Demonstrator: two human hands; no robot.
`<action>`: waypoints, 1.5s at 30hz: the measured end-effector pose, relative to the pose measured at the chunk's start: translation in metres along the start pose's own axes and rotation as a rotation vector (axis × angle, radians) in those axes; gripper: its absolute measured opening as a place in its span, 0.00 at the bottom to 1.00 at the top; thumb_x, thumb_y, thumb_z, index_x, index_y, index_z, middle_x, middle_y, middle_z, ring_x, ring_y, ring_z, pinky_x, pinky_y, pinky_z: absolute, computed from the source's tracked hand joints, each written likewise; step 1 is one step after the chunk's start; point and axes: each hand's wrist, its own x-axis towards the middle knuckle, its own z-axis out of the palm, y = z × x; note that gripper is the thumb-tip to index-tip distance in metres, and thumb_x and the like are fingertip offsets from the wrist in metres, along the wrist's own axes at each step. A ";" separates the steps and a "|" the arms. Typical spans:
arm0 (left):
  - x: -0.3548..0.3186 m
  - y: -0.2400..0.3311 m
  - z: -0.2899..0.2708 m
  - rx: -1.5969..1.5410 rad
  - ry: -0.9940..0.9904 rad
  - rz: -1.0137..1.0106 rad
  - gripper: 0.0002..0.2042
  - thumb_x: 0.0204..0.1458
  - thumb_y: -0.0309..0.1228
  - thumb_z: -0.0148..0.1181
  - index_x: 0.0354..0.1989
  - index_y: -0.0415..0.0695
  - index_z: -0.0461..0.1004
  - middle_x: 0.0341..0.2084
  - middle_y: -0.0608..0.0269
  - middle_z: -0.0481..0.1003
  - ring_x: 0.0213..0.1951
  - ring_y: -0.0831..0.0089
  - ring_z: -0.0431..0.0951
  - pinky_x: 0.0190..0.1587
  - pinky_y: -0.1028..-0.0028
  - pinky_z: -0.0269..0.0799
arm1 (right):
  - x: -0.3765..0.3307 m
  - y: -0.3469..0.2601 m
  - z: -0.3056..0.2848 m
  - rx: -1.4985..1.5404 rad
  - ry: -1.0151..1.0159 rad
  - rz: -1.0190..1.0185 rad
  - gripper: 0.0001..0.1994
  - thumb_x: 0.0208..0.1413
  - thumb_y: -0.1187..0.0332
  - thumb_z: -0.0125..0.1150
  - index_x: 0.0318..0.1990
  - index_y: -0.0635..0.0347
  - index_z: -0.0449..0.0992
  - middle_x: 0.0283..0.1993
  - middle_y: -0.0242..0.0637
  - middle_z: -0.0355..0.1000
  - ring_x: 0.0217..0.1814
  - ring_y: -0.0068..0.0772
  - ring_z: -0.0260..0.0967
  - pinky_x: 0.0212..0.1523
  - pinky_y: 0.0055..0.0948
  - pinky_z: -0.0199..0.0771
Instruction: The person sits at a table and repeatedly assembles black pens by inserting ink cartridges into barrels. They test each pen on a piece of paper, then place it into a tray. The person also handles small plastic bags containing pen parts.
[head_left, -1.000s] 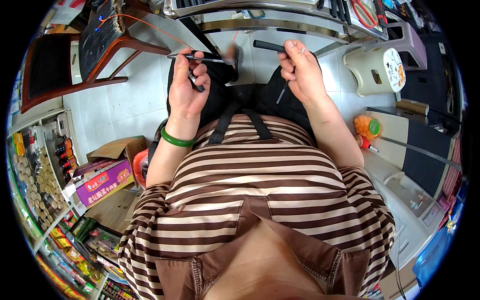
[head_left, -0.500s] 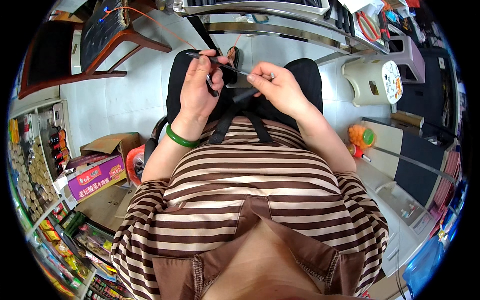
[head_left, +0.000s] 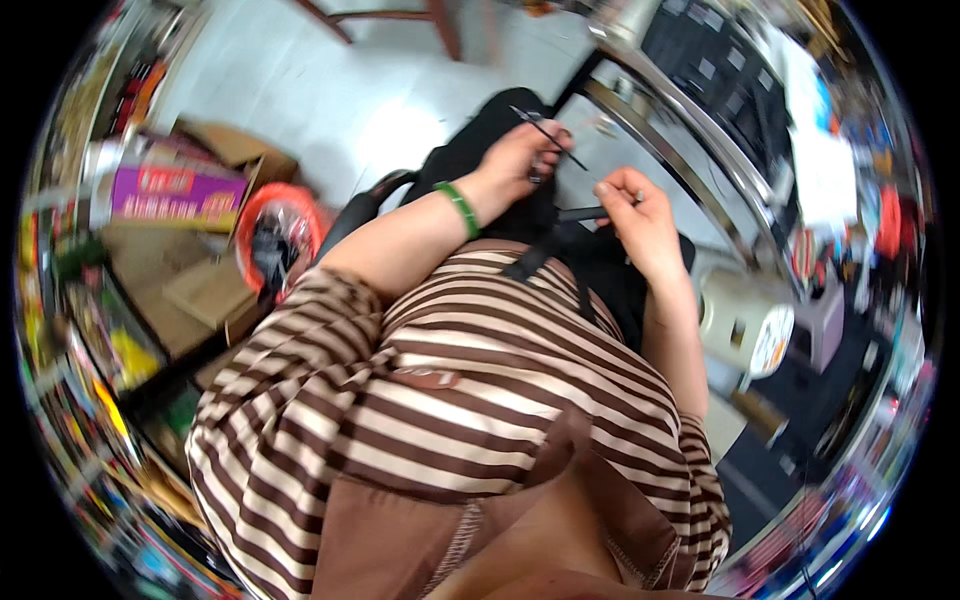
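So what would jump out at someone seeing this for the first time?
First the brown-and-cream striped top filling the middle. Above it the left hand, a green wristband on its wrist, pinches a thin dark tool, while the right hand grips a dark stick-like piece. At left, a red bin stands beside a purple box.

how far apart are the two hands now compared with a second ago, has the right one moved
Yes. The right hand has closed in on the left hand over the black lap, no longer spread wide; the view itself also swung.

Brown-and-cream striped top (head_left: 480,400), green wristband (head_left: 459,208) on left wrist.
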 end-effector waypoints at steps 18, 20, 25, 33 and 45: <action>0.019 0.002 -0.035 -0.193 -0.438 0.146 0.10 0.53 0.32 0.50 0.40 0.40 0.67 0.30 0.61 0.72 0.29 0.76 0.73 0.25 0.81 0.68 | 0.058 -0.053 0.081 0.066 -0.265 -0.035 0.11 0.55 0.63 0.52 0.38 0.61 0.72 0.27 0.27 0.67 0.22 0.11 0.59 0.18 0.11 0.53; 0.031 -0.004 -0.037 -0.211 -0.422 0.055 0.09 0.54 0.33 0.48 0.39 0.41 0.67 0.31 0.58 0.73 0.24 0.77 0.71 0.20 0.85 0.64 | 0.052 -0.023 0.050 0.211 -0.079 -0.010 0.12 0.57 0.62 0.50 0.38 0.62 0.71 0.26 0.27 0.67 0.18 0.10 0.54 0.16 0.11 0.48; 0.007 0.006 -0.015 -0.124 -0.448 -0.183 0.10 0.56 0.37 0.46 0.41 0.45 0.67 0.44 0.53 0.69 0.25 0.82 0.67 0.21 0.87 0.61 | 0.018 0.039 -0.010 0.192 0.297 0.096 0.11 0.56 0.62 0.50 0.35 0.61 0.70 0.23 0.28 0.66 0.19 0.13 0.56 0.18 0.12 0.51; -0.016 -0.005 0.007 0.262 -0.647 -0.370 0.11 0.55 0.35 0.49 0.40 0.40 0.69 0.36 0.65 0.69 0.33 0.78 0.70 0.20 0.86 0.58 | -0.003 0.069 -0.024 -0.169 0.525 -0.031 0.09 0.50 0.64 0.57 0.33 0.61 0.71 0.23 0.43 0.71 0.25 0.33 0.70 0.29 0.29 0.68; -0.037 -0.016 0.045 0.130 -0.306 -0.134 0.11 0.55 0.34 0.48 0.41 0.40 0.68 0.30 0.68 0.69 0.24 0.84 0.63 0.21 0.88 0.56 | -0.004 0.064 0.000 0.237 0.360 -0.010 0.10 0.55 0.63 0.53 0.34 0.62 0.67 0.24 0.32 0.69 0.22 0.18 0.63 0.23 0.18 0.63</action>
